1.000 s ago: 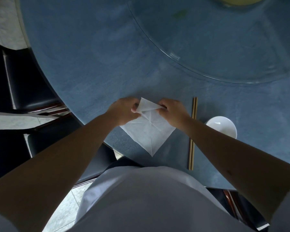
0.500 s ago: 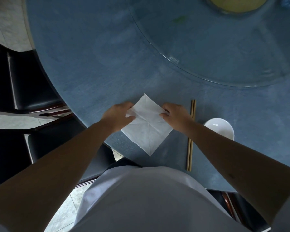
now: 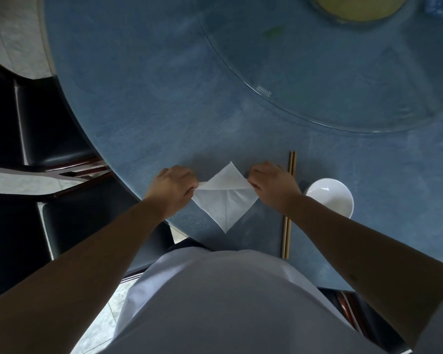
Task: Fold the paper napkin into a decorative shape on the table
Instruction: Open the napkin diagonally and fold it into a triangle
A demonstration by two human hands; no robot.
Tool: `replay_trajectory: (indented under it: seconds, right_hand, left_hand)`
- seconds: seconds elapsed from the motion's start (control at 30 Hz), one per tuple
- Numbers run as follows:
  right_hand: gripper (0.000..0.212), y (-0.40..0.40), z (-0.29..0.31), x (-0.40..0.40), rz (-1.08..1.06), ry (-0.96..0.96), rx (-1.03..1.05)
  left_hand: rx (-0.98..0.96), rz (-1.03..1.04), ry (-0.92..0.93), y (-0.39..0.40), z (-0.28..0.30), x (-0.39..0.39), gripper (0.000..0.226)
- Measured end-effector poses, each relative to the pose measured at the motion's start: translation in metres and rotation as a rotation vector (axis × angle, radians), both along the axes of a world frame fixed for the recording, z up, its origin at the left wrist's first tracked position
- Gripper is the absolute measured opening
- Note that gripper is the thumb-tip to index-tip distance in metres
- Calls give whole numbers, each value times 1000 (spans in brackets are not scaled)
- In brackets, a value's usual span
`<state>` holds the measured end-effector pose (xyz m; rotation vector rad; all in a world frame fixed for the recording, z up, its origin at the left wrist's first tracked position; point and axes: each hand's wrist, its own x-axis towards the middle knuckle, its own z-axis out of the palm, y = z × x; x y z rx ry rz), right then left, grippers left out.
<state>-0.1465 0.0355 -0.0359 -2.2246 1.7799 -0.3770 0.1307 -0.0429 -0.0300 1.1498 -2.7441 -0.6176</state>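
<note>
A white paper napkin (image 3: 225,198) lies as a diamond on the blue table (image 3: 143,111), near the front edge, one point toward me and one away. A crease runs across its middle and another down its near half. My left hand (image 3: 173,189) pinches the napkin's left corner with fingers closed. My right hand (image 3: 271,185) pinches the right corner the same way. The far half looks slightly raised.
A pair of wooden chopsticks (image 3: 288,208) lies just right of my right hand, with a white bowl (image 3: 329,196) beyond them. A glass turntable (image 3: 343,72) covers the table's far right. Dark chairs (image 3: 49,139) stand at the left, beside the table edge.
The far flap, folded toward the middle a second ago, has been opened back out to a full diamond. Both hands slid outward from the top to the left and right corners.
</note>
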Motion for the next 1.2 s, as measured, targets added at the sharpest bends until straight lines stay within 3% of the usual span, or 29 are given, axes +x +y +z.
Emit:
replay_trajectory:
  seconds: [0.13, 0.3, 0.87, 1.03, 1.2]
  right_hand:
    - [15, 10, -5, 0, 106, 71, -41]
    - [22, 15, -4, 8, 93, 96, -25]
    - [8, 33, 11, 8, 57, 113, 112]
    - [13, 29, 13, 7, -130, 55, 153]
    - [13, 23, 7, 7, -284, 53, 186]
  left_hand:
    - [-27, -40, -11, 11, -2, 5, 9]
    - [-38, -14, -34, 19, -2, 11, 14]
    - [-90, 63, -50, 34, -7, 25, 22]
    - [-90, 130, -93, 36, -6, 26, 22]
    - [-48, 174, -94, 46, 0, 12, 40]
